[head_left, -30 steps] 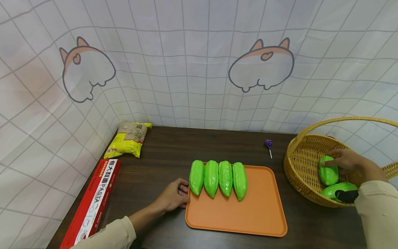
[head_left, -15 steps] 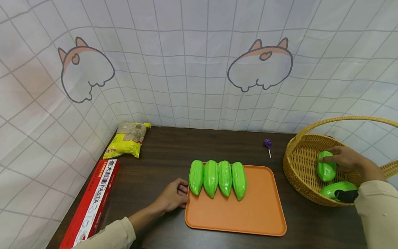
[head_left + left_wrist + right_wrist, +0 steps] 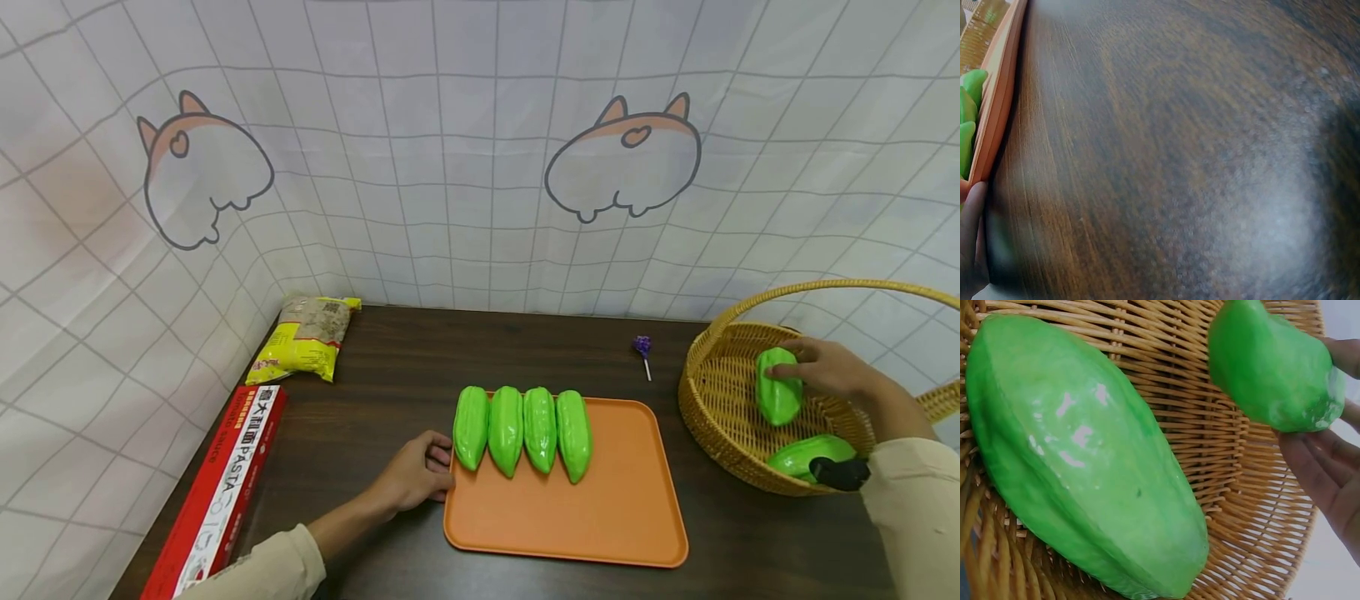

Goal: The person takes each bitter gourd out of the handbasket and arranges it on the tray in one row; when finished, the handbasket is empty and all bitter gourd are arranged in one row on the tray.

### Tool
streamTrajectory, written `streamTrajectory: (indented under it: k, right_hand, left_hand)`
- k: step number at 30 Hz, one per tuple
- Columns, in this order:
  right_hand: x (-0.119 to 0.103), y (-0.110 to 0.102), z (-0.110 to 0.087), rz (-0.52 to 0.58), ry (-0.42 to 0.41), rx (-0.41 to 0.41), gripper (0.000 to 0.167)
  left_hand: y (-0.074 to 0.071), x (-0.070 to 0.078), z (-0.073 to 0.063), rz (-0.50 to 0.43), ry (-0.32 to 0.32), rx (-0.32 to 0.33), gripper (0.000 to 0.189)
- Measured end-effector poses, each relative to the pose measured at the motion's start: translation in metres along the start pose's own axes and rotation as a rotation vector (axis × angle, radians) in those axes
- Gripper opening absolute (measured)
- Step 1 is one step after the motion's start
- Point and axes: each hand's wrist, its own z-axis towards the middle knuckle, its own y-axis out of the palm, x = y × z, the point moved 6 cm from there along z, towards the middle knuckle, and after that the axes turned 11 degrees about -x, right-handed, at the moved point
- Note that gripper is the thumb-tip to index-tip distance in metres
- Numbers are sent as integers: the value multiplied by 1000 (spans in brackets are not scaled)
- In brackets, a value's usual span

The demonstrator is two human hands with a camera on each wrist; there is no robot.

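Observation:
Inside the wicker basket (image 3: 738,425) at the right, my right hand (image 3: 825,371) pinches a glossy green star fruit (image 3: 772,392) between thumb and fingers. The right wrist view shows this held star fruit (image 3: 1272,369) raised off the woven bottom. A second star fruit (image 3: 1085,462) lies in the basket near my right wrist. My left hand (image 3: 416,475) grips the left edge of the orange tray (image 3: 600,517), with its fingers curled; in the left wrist view a finger (image 3: 971,219) meets the tray's rim. Several star fruits (image 3: 540,429) lie side by side along the tray's back left.
The basket's tall handle (image 3: 840,285) arches over my right hand. A purple lollipop (image 3: 642,350) lies behind the tray. A yellow bag (image 3: 303,337) and a red pasta box (image 3: 217,492) sit at the left, and a white grid-patterned curtain (image 3: 450,167) hangs behind the dark table.
My right hand has lifted the star fruit slightly and moved it leftward inside the basket. The left hand has stayed at the tray's edge. The head view has shifted slightly.

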Motion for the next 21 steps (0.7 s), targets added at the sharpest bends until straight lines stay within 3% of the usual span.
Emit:
streamTrajectory:
  k: [21]
  right_hand:
    - [-14, 0, -10, 3, -52, 43, 78]
  left_hand:
    - [0, -1, 0, -8, 3, -10, 57]
